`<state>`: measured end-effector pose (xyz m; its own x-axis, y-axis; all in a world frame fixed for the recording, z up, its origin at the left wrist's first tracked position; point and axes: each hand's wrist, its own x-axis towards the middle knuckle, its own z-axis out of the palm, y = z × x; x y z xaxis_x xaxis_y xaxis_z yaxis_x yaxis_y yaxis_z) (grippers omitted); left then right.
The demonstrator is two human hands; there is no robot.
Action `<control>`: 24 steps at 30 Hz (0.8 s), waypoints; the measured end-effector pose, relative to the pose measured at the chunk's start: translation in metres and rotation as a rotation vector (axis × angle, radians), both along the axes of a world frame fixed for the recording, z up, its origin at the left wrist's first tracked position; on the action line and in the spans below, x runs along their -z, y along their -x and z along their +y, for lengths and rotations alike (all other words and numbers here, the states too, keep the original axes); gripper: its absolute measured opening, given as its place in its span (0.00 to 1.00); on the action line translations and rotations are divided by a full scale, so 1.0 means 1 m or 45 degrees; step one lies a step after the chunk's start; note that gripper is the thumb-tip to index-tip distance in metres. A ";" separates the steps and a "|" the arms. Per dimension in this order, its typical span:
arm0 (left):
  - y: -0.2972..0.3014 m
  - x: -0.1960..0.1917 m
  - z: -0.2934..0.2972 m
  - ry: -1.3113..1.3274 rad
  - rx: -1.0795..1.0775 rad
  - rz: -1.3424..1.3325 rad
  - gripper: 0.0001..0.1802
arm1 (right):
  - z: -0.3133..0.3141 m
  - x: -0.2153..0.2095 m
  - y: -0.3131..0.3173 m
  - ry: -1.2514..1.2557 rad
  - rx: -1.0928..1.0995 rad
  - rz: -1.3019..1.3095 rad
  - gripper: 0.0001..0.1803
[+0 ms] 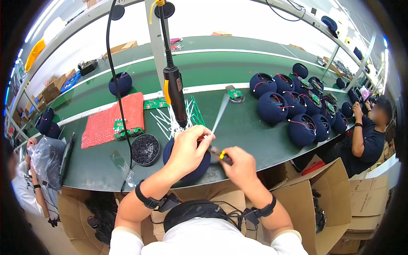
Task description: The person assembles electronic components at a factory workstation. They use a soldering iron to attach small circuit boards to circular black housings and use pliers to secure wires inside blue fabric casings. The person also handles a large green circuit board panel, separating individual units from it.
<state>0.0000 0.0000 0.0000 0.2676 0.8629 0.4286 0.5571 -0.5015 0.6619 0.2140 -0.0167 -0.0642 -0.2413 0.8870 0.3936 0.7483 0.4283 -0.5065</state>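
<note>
My left hand point(187, 146) is closed in a pinch above a dark blue ball-shaped housing point(196, 174) at the table's near edge. From its fingertips a whitish cable tie point(220, 114) points up and away, blurred by motion. A bit of red wire shows at the fingers. On the right, my right hand point(240, 165) grips diagonal cutters point(216, 152) with yellow and dark handles, their jaws close to my left fingertips. Both hands cover part of the housing, and the exact contact of the jaws is hidden.
A black electric screwdriver point(175, 95) hangs just beyond my hands. White cable ties point(163, 123), a dish of small black parts point(145, 149), green circuit boards point(123, 129) and red bubble wrap point(112, 119) lie left. Several blue housings point(272, 108) stand right. Co-workers sit at both sides.
</note>
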 end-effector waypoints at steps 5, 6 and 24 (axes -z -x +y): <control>-0.015 -0.022 -0.013 0.189 -0.091 -0.497 0.15 | 0.044 -0.002 -0.040 -0.348 0.291 -0.335 0.25; -0.011 -0.027 -0.014 0.219 -0.115 -0.428 0.12 | 0.049 -0.005 -0.042 -0.291 0.300 -0.348 0.30; 0.063 0.015 0.056 0.372 -0.180 0.004 0.15 | -0.041 -0.046 0.001 0.046 -0.472 0.207 0.36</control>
